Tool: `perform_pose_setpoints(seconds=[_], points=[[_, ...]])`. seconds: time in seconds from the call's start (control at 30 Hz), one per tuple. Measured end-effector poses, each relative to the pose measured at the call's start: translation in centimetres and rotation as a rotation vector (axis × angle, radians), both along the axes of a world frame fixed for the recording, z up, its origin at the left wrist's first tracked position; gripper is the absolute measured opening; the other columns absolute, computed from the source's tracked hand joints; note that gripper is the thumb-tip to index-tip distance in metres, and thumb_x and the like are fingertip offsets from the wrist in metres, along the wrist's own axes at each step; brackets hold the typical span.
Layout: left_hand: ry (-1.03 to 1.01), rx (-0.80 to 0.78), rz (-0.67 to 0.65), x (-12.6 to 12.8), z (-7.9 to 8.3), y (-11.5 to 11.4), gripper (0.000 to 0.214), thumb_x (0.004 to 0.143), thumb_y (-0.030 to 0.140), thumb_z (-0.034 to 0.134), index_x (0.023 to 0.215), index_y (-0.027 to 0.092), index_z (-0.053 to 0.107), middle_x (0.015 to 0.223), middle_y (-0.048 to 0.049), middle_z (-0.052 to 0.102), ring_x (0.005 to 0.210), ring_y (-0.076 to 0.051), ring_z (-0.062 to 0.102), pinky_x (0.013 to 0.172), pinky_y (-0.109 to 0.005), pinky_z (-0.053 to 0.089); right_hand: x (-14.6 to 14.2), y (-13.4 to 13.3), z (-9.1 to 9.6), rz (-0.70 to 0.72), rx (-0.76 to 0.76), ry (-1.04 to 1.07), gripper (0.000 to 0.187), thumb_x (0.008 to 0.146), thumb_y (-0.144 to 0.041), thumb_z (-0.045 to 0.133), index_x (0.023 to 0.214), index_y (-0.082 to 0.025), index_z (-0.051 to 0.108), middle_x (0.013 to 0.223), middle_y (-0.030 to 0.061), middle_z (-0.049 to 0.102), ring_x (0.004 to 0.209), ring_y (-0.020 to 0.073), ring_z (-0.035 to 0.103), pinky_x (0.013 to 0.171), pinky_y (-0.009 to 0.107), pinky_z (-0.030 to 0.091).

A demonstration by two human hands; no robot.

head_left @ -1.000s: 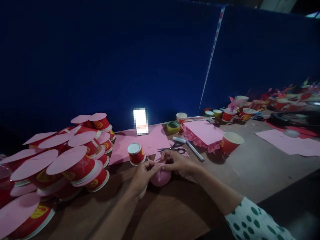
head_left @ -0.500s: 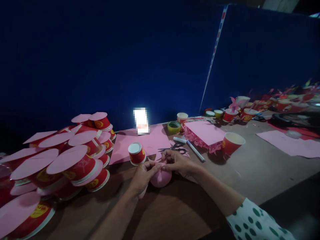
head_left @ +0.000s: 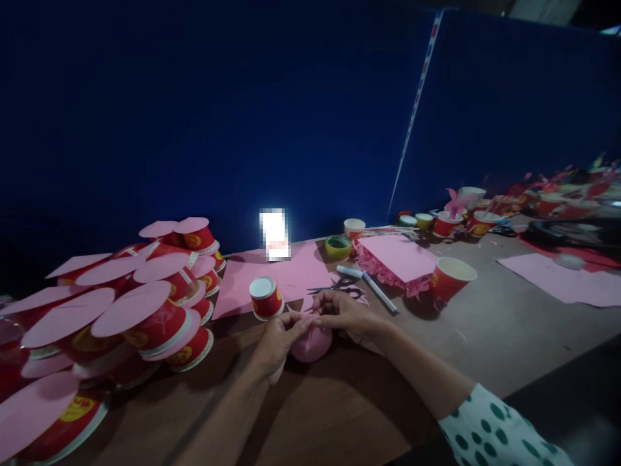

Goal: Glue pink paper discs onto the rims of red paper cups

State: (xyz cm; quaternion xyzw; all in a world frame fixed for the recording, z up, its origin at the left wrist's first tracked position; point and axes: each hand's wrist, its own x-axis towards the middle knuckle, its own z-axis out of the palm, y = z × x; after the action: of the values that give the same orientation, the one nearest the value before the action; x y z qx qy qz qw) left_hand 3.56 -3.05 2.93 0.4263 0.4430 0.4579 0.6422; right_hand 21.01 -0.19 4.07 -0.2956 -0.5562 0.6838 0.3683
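Low in the middle of the head view, my left hand (head_left: 274, 346) and my right hand (head_left: 347, 314) meet over a round pink paper piece (head_left: 313, 347). Thumb and fingertips of both hands pinch its upper part, where the paper looks gathered or folded. Pointed pink bits show above the fingertips; whether they belong to the same piece I cannot tell. Just beyond my right hand lie black-handled scissors (head_left: 347, 291). A red cup (head_left: 266, 299) stands upside down beyond my left hand.
Red cups topped with pink paper discs (head_left: 130, 309) crowd the left. Behind lie a pink sheet (head_left: 233, 285), a tape roll (head_left: 338, 247), a marker (head_left: 381, 294) and a pink paper stack (head_left: 400, 255). An upright cup (head_left: 451, 279) stands right; a bright blurred screen (head_left: 275, 234) is at the back.
Almost nothing differs. My right fingertips have shifted slightly on the pink paper, and both hands keep their pinch.
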Motion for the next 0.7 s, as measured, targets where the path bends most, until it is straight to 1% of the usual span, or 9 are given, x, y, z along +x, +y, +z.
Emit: perform_pose_setpoints(seconds=[0.1,0.2,0.27,0.37,0.53,0.6,0.7], points=[[0.012,0.007,0.014,0.1,-0.1,0.0,0.027,0.06,0.036,0.078,0.074,0.014,0.071,0.071,-0.0041,0.067,0.069,-0.014,0.057,0.068,-0.024,0.042,-0.1,0.2,-0.4,-0.03,0.017,-0.012,0.031,0.069,-0.036,0.075,0.086,-0.017,0.058,0.075,-0.0019,0.058,0.067,0.0101,0.053,0.061,0.021,0.039],[0.015,0.007,0.008,0.2,-0.1,-0.1,0.024,0.06,0.033,0.079,0.071,0.014,0.069,0.071,-0.0027,0.066,0.069,-0.013,0.056,0.069,-0.024,0.041,-0.1,0.5,-0.8,-0.015,0.043,0.01,0.029,0.069,-0.035,0.075,0.084,-0.017,0.058,0.074,-0.0022,0.057,0.068,0.0104,0.053,0.064,0.022,0.039],[0.003,0.007,-0.008,0.2,-0.1,-0.1,0.023,0.061,0.032,0.078,0.072,0.014,0.069,0.073,-0.0029,0.066,0.072,-0.013,0.056,0.072,-0.024,0.041,-0.2,0.6,-1.0,-0.008,0.041,0.018,0.028,0.069,-0.033,0.075,0.085,-0.017,0.058,0.072,-0.0029,0.056,0.066,0.0099,0.052,0.063,0.021,0.039],[-0.016,0.006,-0.019,0.1,0.0,-0.1,0.024,0.063,0.031,0.077,0.076,0.014,0.069,0.076,-0.0034,0.066,0.075,-0.014,0.056,0.075,-0.025,0.042,-0.3,0.5,-1.1,-0.045,0.016,0.029,0.029,0.069,-0.032,0.075,0.087,-0.018,0.057,0.071,-0.004,0.056,0.063,0.0092,0.051,0.06,0.02,0.038],[-0.019,-0.033,-0.073,-0.1,0.0,-0.2,0.032,0.061,0.029,0.079,0.086,0.014,0.067,0.077,-0.0031,0.066,0.072,-0.013,0.057,0.068,-0.023,0.042,-0.3,0.4,-1.2,-0.101,-0.013,0.078,0.028,0.069,-0.027,0.075,0.088,-0.02,0.056,0.072,-0.0044,0.056,0.062,0.0083,0.05,0.06,0.02,0.038],[-0.01,-0.015,-0.081,0.0,-0.1,-0.3,0.032,0.061,0.027,0.079,0.087,0.014,0.066,0.076,-0.002,0.065,0.071,-0.012,0.056,0.066,-0.022,0.041,-0.4,0.4,-1.2,-0.1,-0.016,0.088,0.028,0.069,-0.025,0.075,0.088,-0.02,0.056,0.073,-0.0042,0.057,0.063,0.0082,0.051,0.06,0.019,0.038],[0.028,0.038,-0.058,0.1,-0.3,-0.4,0.027,0.064,0.027,0.077,0.084,0.014,0.065,0.071,0.0006,0.062,0.064,-0.008,0.051,0.061,-0.019,0.039,-0.5,0.5,-1.1,-0.086,-0.036,0.087,0.031,0.067,-0.025,0.076,0.089,-0.019,0.055,0.073,-0.0039,0.058,0.063,0.0085,0.052,0.06,0.019,0.038]])
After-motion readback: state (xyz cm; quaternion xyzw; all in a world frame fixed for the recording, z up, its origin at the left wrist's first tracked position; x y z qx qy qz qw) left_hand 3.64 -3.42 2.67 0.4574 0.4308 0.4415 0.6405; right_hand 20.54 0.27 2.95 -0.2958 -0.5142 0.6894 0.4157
